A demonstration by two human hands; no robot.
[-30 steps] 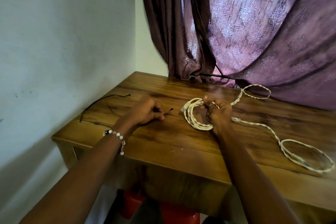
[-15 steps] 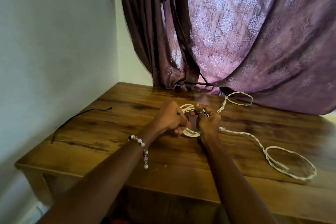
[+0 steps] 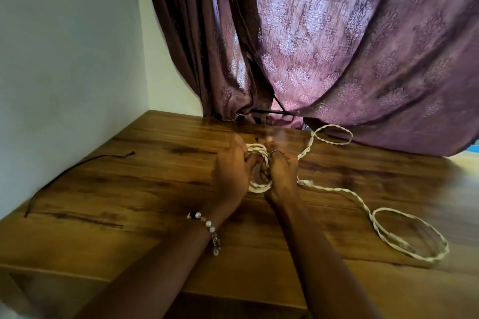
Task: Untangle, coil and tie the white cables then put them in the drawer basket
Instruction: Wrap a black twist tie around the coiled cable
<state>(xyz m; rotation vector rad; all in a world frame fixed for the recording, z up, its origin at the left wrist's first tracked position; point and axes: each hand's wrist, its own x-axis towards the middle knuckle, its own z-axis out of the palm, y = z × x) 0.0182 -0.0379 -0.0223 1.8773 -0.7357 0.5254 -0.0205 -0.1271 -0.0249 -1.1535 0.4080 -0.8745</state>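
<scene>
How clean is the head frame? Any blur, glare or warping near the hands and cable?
Head view: motion blur softens both the left hand and right hand and the cable coil they grip; a pale sheen lies on the table just behind the fingers; wide-angle warping bows the table edges; the backlit curtain glows pink; the black tie near the wall looks fairly sharp.

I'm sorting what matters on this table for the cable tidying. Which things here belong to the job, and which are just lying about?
Part of the job:
- white cable coil, gripped by both hands, left hand and right hand
- loose twisted white cable trailing to the right across the wooden table

Just lying about:
- thin black cord near the wall
- purple curtain
</scene>
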